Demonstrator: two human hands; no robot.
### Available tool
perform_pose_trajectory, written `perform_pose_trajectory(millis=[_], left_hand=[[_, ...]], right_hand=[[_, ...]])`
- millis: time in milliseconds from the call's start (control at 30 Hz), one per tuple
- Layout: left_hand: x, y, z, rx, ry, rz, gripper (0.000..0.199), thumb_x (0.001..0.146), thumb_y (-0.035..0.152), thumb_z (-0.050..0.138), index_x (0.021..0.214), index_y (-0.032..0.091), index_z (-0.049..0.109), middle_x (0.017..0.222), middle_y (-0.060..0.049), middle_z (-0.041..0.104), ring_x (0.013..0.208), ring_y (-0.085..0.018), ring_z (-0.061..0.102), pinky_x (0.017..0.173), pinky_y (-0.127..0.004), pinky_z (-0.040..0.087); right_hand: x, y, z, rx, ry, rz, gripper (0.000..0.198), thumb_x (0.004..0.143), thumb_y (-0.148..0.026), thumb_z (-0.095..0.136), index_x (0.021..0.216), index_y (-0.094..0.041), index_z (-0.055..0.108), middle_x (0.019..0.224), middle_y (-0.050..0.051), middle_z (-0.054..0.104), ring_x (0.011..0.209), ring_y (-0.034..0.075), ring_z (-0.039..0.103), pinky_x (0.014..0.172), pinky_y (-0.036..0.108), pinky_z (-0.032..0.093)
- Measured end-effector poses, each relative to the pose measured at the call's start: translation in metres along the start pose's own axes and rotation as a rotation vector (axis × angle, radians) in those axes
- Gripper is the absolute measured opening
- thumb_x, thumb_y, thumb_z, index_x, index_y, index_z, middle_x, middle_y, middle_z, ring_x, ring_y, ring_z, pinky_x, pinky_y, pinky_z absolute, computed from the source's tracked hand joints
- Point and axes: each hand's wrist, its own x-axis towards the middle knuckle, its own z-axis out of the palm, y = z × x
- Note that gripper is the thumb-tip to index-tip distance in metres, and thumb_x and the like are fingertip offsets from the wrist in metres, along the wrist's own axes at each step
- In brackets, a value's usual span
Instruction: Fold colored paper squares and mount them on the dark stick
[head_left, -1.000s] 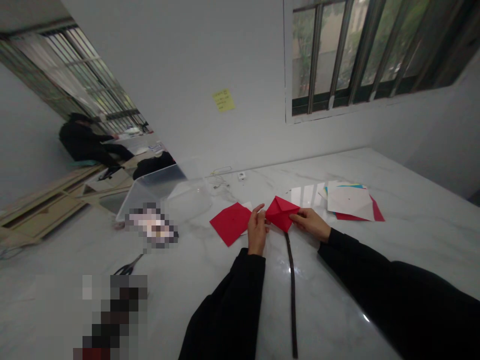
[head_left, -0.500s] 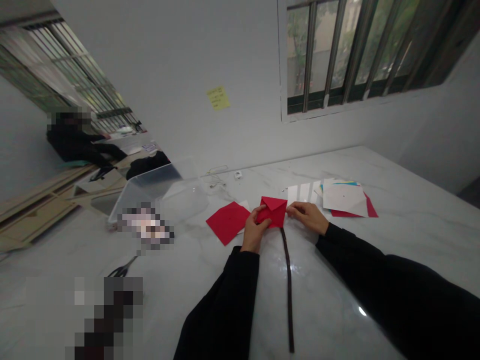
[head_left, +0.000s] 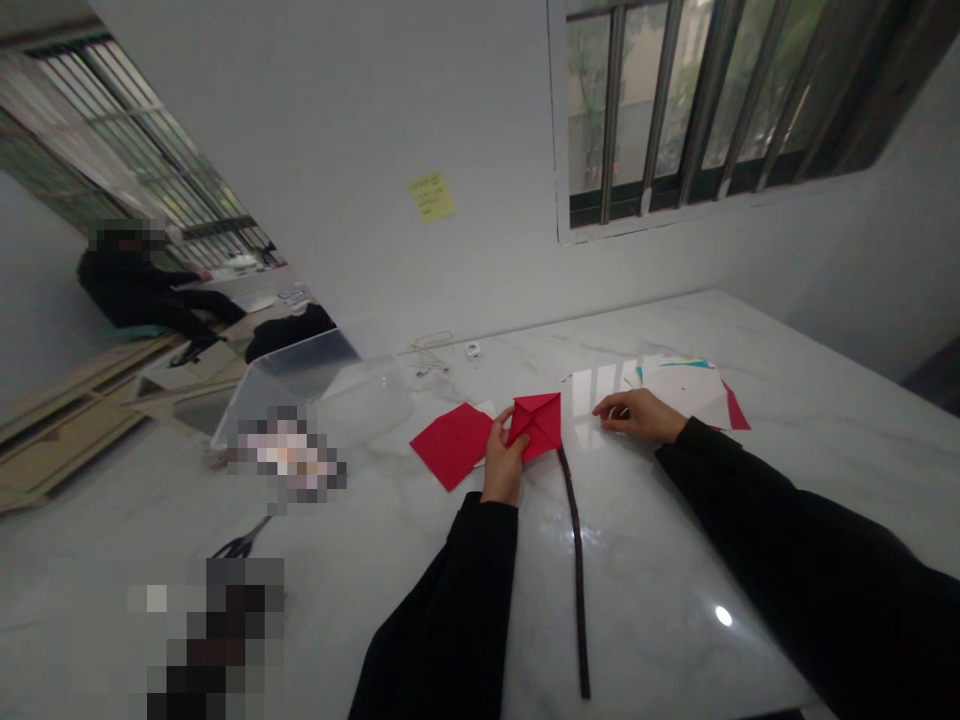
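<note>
- One dark strip (head_left: pixel 577 580) lies lengthwise on the marbled table (head_left: pixel 652 630), its far end at the folded red square's lower right corner.
- One pair of black-handled scissors (head_left: pixel 238 543), at the left, partly masked by a blurred patch.
- Two hands: the left hand (head_left: pixel 504 460) pinches the folded red square (head_left: pixel 538 422), thumb on top; the right hand (head_left: pixel 637 412) is released, fingers half curled, apart from the square and near the paper stack.
- One folded red square, crossed by diagonal creases, just right of one flat red sheet (head_left: pixel 450 445); a white edge shows behind that sheet.
- One paper stack (head_left: pixel 684 388): white on top, blue, yellow and red edges showing; I cannot count the sheets.
- One clear plastic bin (head_left: pixel 259 395), contents too unclear to tell.
- One small white plug (head_left: pixel 472 350) beside a thin cable.
- One yellow note (head_left: pixel 430 196) on the wall.
- One seated person (head_left: pixel 142 285), far left.
- Two barred windows (head_left: pixel 682 110).
</note>
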Motion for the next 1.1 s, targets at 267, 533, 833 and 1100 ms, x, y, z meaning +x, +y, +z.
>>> perform_pose_trajectory(millis=[267,533,833,1100], left_hand=[[0.001,0.0,-0.001,0.0,0.005,-0.026,0.065,0.067,0.011,0.066,0.129,0.02,0.052,0.099,-0.008,0.071,0.077,-0.015,0.068,0.072,-0.027,0.052],[0.001,-0.002,-0.004,-0.004,0.015,-0.03,0.063,0.067,0.016,0.071,0.127,0.022,0.052,0.105,-0.008,0.069,0.082,-0.015,0.067,0.076,-0.027,0.052],[-0.004,0.002,-0.005,0.005,0.0,-0.036,0.064,0.069,0.016,0.071,0.13,0.023,0.051,0.108,-0.009,0.07,0.087,-0.018,0.069,0.078,-0.029,0.054],[-0.004,0.002,-0.007,0.092,-0.021,-0.018,0.065,0.072,0.021,0.072,0.133,0.022,0.049,0.11,-0.011,0.07,0.09,-0.021,0.07,0.078,-0.032,0.055]], right_hand=[[0.003,-0.001,0.013,0.074,0.106,0.006,0.013,0.077,-0.029,0.069,0.086,-0.023,0.077,0.082,0.002,0.076,0.077,0.021,0.07,0.078,0.033,0.053],[0.0,-0.005,0.014,-0.018,0.252,0.037,0.016,0.082,-0.029,0.065,0.089,-0.023,0.077,0.085,0.005,0.076,0.073,0.021,0.068,0.077,0.036,0.052],[0.024,-0.018,0.029,-0.101,0.23,-0.017,0.019,0.083,-0.02,0.059,0.093,-0.02,0.075,0.088,0.005,0.073,0.075,0.018,0.063,0.078,0.033,0.05],[0.007,-0.04,0.045,0.015,0.501,-0.008,0.024,0.092,-0.033,0.052,0.103,-0.021,0.069,0.096,0.008,0.069,0.074,0.018,0.062,0.073,0.034,0.052]])
